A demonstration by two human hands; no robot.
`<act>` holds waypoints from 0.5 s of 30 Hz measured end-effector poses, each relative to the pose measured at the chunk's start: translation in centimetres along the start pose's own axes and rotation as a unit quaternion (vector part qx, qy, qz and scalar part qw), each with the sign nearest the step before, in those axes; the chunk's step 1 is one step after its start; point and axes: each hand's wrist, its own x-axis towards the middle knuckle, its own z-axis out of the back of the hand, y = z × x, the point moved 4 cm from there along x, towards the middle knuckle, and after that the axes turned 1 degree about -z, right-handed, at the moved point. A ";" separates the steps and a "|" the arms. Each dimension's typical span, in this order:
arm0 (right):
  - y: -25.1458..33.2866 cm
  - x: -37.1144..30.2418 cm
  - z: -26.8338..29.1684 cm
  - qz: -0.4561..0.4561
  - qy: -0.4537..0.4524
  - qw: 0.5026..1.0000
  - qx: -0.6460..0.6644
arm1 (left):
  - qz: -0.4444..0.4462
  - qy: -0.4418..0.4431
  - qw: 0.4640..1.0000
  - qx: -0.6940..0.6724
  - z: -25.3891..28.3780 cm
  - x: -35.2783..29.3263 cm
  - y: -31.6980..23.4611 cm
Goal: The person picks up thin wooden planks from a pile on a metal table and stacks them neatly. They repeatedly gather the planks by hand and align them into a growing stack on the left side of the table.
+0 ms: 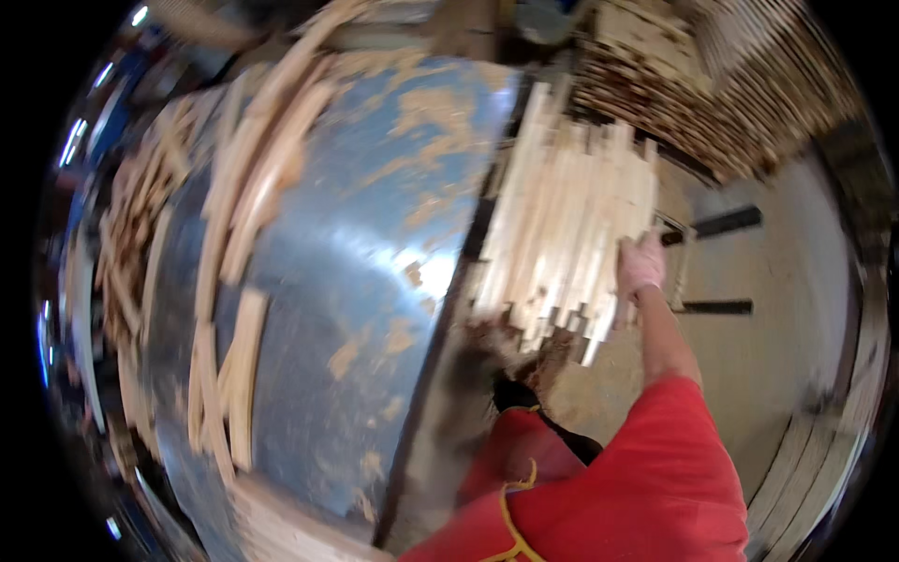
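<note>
1. The pale wooden strips (562, 215) lie side by side just right of the metal worktop (318, 393), their long axes running roughly away from the person, tops leaning slightly right.
2. The right hand (641, 262) is at their right edge, so most of the strips spread to its left; I cannot tell whether it clamps one or merely touches.
3. The left hand is out of view, its state unknown.

One hand (641, 265), one metal table (318, 309) and two black bars (729, 222) are counted; over ten pale wood strips (569, 211) are noted.
</note>
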 end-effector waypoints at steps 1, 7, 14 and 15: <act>-0.3 -0.8 0.3 0.111 -0.011 0.984 -0.136 | 0.106 0.011 0.993 -0.041 -2.0 -0.5 -0.9; 5.3 -13.3 2.8 0.198 0.095 0.875 0.432 | 0.360 -0.009 0.907 -0.217 -3.5 -1.3 -8.0; 21.6 -48.3 -7.7 0.434 0.526 0.692 0.237 | 0.709 -0.275 0.249 -0.600 -21.3 -19.4 -10.5; 22.0 -54.3 -7.6 0.461 0.550 0.671 0.189 | 0.555 -0.372 0.059 -0.742 -24.3 -18.2 -11.8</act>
